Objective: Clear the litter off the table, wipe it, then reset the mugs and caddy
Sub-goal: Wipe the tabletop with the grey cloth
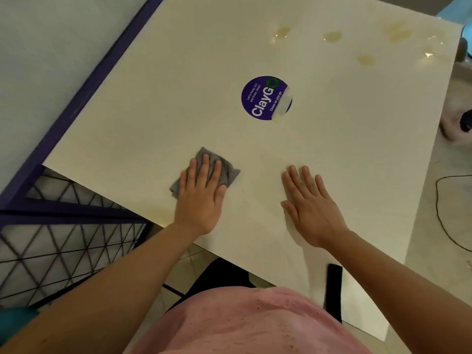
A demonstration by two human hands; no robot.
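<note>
the grey cloth (214, 166) lies crumpled near the near-left edge of the table (158, 93), a soft ribbed fabric bunched into an uneven patch with one corner poking out beyond the fingertips and another at the right. the left hand (201, 200) presses flat on top of it, fingers straight and close together, holding it down by the palm rather than curling round it. the right hand (310, 200) rests flat on the bare tabletop just to the right of the cloth, apart from it, fingers straight and slightly spread, gripping nothing.

the tabletop is a smooth, pale cream slab with a faint sheen and straight edges. near its middle sits a round purple sticker (265, 98) with white lettering reading "claygo", partly covered on its right side by strips of translucent tape. toward the far right corner several yellowish wet blotches (332, 37) glisten on the surface, irregular in shape.

left of the table runs a dark purple frame (84, 93) with a black wire mesh of triangles below. a thin black cable (441, 221) loops on the pale floor at right. a pink speckled shirt (242, 323) fills the bottom.
</note>
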